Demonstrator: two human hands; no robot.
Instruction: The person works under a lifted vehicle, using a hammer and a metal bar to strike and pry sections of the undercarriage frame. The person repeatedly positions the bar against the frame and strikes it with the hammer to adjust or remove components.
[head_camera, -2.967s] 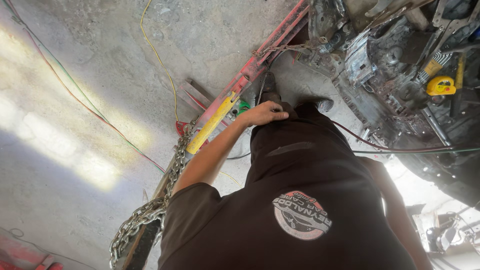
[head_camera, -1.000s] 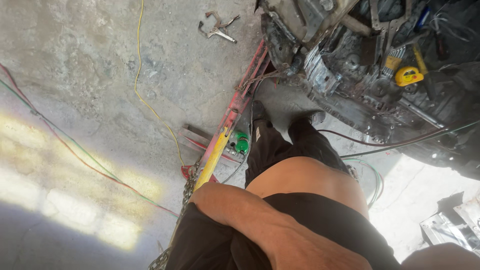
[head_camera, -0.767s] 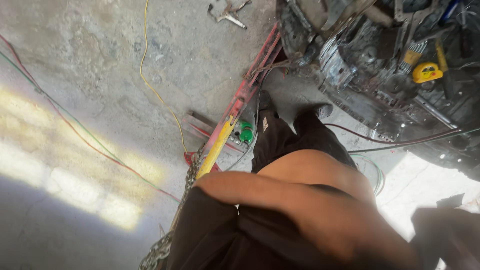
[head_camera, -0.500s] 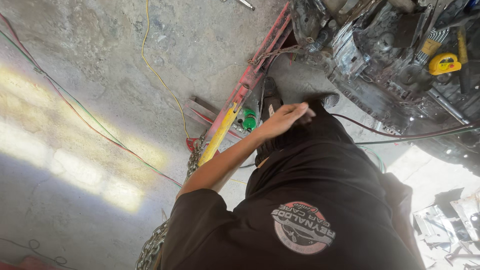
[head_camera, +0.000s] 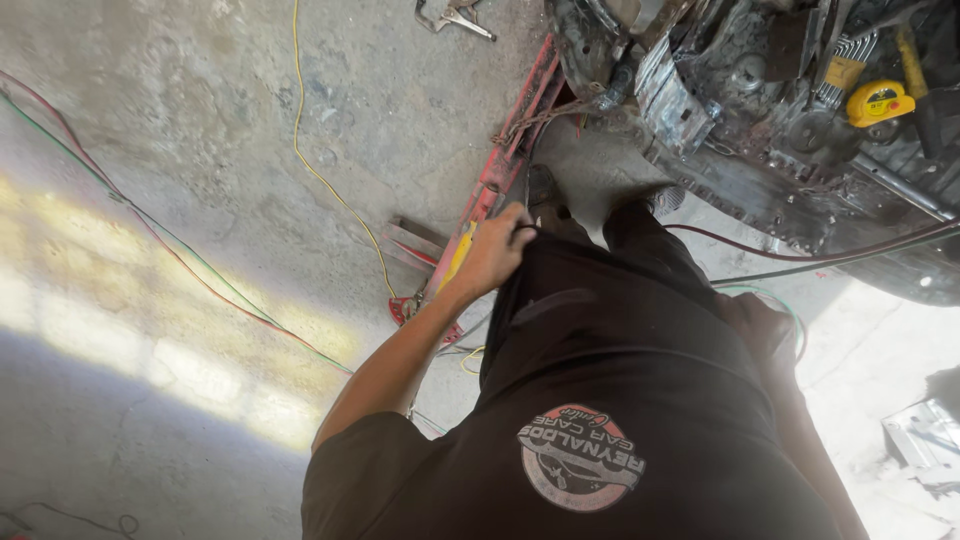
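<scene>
- Since half a second ago, the left hand (head_camera: 497, 252) has drawn in from an open, flat reach over the thigh and now sits at the top of the black trousers (head_camera: 620, 320); the view has tipped so that more of the tools at the top edge shows.
- Head view: the left hand's fingers curl and pinch a fold of the trouser cloth near the knee, thumb side toward the floor.
- The right hand is out of sight; only a blurred forearm runs down the right edge, so its grip cannot be told.
- A black shirt (head_camera: 560, 470) with a round printed patch fills the bottom of the frame.
- Just beside the left hand, a red metal beam (head_camera: 515, 150) lies on the concrete floor (head_camera: 200, 150), with a yellow-handled part against it.
- A yellow wire (head_camera: 310, 160) and a red-and-green wire pair (head_camera: 150, 230) cross the floor, well apart from the hand.
- A grimy engine block (head_camera: 740, 110) stands at upper right, with a yellow tape measure (head_camera: 878, 102) resting on it.
- Pliers (head_camera: 450, 15) lie at the top edge.
</scene>
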